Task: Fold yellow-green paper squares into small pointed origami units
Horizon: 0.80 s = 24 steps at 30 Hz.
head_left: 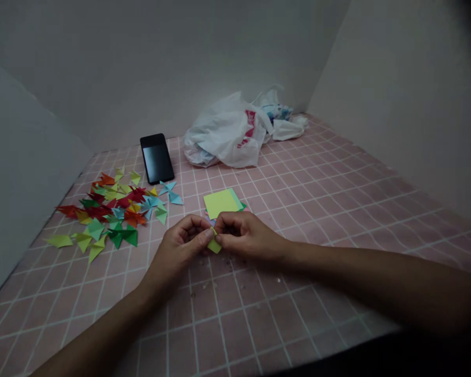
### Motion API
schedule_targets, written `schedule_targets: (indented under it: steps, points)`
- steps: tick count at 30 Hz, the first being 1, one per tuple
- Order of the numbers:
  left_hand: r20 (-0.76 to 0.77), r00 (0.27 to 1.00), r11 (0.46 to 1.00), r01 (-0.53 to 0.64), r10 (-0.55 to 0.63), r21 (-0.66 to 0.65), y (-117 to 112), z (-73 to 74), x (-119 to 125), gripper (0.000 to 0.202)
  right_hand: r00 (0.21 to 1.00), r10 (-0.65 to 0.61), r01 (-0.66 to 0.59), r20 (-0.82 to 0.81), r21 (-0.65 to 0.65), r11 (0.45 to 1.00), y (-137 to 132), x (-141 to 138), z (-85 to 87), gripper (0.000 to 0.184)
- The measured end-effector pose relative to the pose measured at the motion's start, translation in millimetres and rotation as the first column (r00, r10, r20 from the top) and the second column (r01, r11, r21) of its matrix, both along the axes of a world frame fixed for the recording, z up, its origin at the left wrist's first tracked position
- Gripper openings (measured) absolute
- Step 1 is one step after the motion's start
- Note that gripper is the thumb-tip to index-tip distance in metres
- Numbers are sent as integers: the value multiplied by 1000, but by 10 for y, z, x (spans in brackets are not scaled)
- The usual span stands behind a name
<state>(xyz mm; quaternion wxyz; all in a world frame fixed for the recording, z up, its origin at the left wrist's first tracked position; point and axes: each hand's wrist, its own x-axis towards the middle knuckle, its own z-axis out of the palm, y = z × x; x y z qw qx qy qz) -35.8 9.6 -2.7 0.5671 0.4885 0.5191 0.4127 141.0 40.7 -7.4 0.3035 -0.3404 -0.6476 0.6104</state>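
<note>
R of paper stack (221, 203), bare grid-pattern tabletop (317, 199) is leaving wide pass. L of stack, folded papers (123, 201) are blocking; back-L, phone (157, 161) is obstructing. Behind stack, white bag (225, 131) is blocking past a gap. L hand (186, 238) & R hand (249, 238) are crowding stack's near side.

My count:
I see two hands (186, 238) (249, 238), one phone (157, 159), one paper stack (221, 203), one held paper (215, 246); the folded papers (127, 201) overlap too much to count.

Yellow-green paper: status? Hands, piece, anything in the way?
Left hand and right hand pinching yellow-green paper. Paper partly covered by hands. Paper stack just beyond; folded pieces off left.
</note>
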Motion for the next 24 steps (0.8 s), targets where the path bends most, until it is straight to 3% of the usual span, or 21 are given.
schedule_targets:
  steps: [9, 16, 19, 24]
  points:
    - [-316, 946, 962, 21, 69, 272, -71, 85, 54, 6, 997, 24, -29, 70, 71, 997, -14, 1, 4, 15]
    - [-398, 909, 920, 44, 125, 390, -122, 44, 60, 3, 998, 22, -27, 57, 81, 996, -14, 4, -50, 12]
    - [-345, 931, 931, 19, 116, 364, -128, 44, 48, 9, 999, -6, 2, 43, 84, 996, -13, 3, -40, 13]
    - [35, 995, 990, -99, 96, 99, -75, 14, 30, 12, 998, -63, 62, 9, 40, 997, 5, 2, -11, 12]
